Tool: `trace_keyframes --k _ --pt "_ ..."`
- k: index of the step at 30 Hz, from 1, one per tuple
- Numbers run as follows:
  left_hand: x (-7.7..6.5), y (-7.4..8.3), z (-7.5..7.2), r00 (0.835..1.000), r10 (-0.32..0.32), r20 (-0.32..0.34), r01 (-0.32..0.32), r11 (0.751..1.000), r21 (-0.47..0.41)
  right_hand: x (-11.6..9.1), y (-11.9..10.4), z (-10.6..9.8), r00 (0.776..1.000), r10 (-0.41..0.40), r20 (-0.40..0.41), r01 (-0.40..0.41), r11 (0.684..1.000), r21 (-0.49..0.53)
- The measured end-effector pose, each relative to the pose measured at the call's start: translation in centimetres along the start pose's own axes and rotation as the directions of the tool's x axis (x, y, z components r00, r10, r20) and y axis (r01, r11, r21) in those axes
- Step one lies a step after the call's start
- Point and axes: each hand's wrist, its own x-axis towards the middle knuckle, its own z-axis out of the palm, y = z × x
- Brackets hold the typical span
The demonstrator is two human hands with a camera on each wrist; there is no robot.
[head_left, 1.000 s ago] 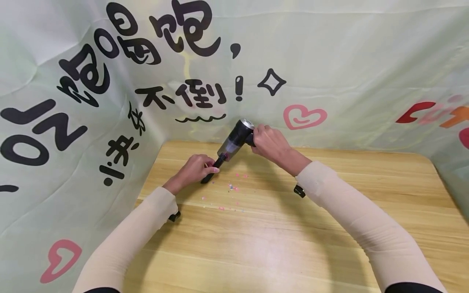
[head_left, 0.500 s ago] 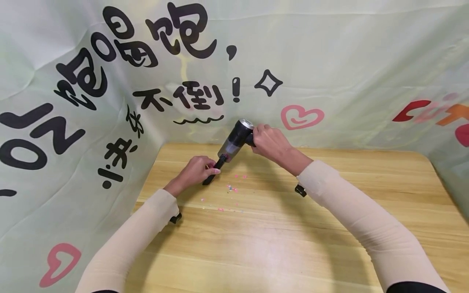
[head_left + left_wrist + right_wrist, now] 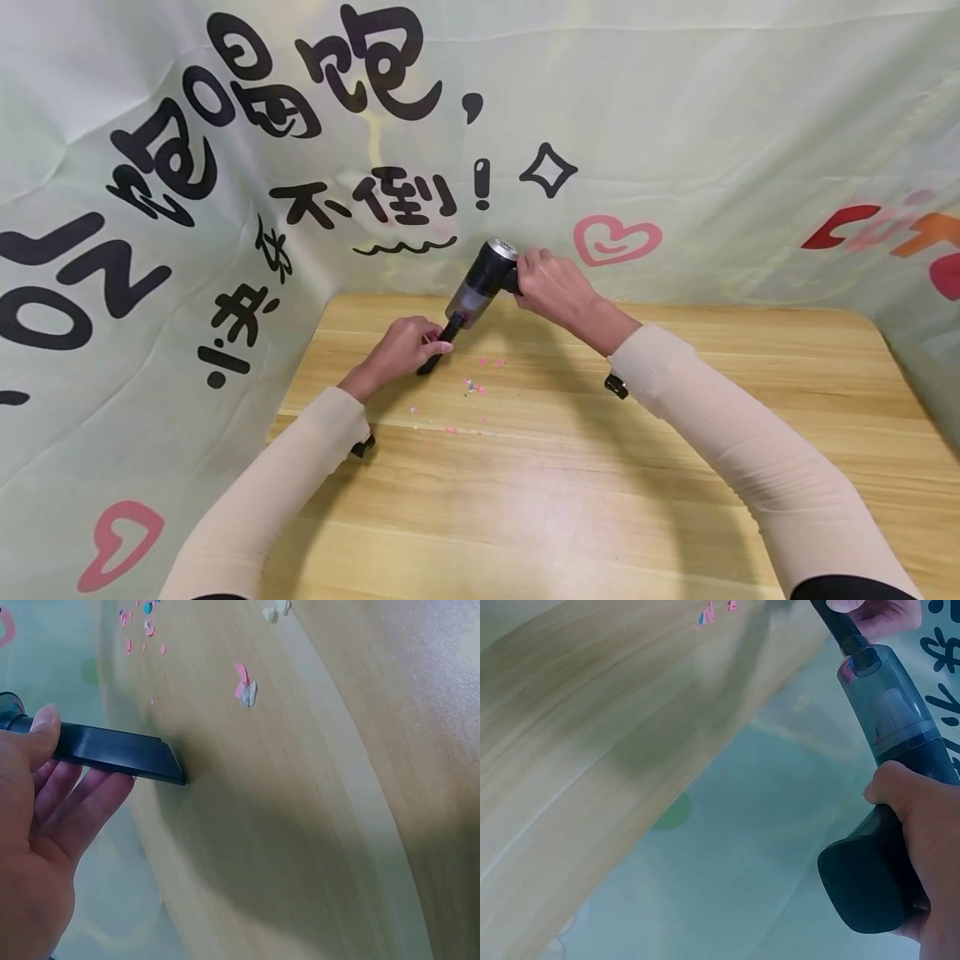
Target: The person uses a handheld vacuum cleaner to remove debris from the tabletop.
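A black handheld vacuum cleaner (image 3: 485, 275) with a clear dust cup (image 3: 891, 701) slants over the back left of the table, its silver-capped end up. My right hand (image 3: 555, 287) grips its handle (image 3: 870, 874). Lower down, my left hand (image 3: 405, 346) holds the narrow black nozzle (image 3: 105, 750) between thumb and fingers. The slanted nozzle tip is close to the tabletop; whether it touches I cannot tell. Small pink, white and blue scraps (image 3: 472, 386) lie scattered just right of and in front of the nozzle. Some pink shows inside the dust cup.
The wooden table (image 3: 525, 483) has rounded back corners. A pale printed cloth (image 3: 675, 125) with black characters and hearts rises behind it and along the left side. More scraps (image 3: 245, 686) lie nearer a pale strip on the tabletop.
The head view has shifted slightly. The vacuum cleaner and both hands have hardly moved, the silver end rising a little; both hands keep their hold.
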Motion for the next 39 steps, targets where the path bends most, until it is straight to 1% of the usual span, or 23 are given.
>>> trace_keyframes --k 10,18,24,29,35,39 --pt "0.7 0.2 0.3 1.0 0.009 -0.005 -0.009 1.0 0.029 -0.4 0.5 0.1 1.0 0.01 -0.004 -0.01 1.0 0.001" --pt "1.2 0.5 0.4 1.0 0.027 -0.002 -0.027 0.999 0.033 -0.8 0.8 0.0 0.999 0.012 0.044 -0.012 1.0 0.01" --pt "1.4 0.7 0.5 0.999 0.039 0.001 -0.039 0.999 0.012 -1.3 1.1 -0.1 0.999 0.011 0.04 -0.011 1.0 0.005" --pt "1.7 1.0 0.7 0.999 0.041 0.004 -0.041 0.999 0.0 -1.9 1.4 -0.1 1.0 0.018 0.023 -0.018 1.0 0.024" --pt "2.1 1.6 1.0 0.999 0.042 0.019 -0.042 0.999 0.005 -2.5 1.8 -0.2 0.999 0.029 0.031 -0.03 0.999 0.044" --pt "2.3 1.9 1.2 0.999 0.042 0.025 -0.042 0.999 0.008 -2.9 2.1 -0.3 0.999 0.024 0.041 -0.025 0.999 0.035"
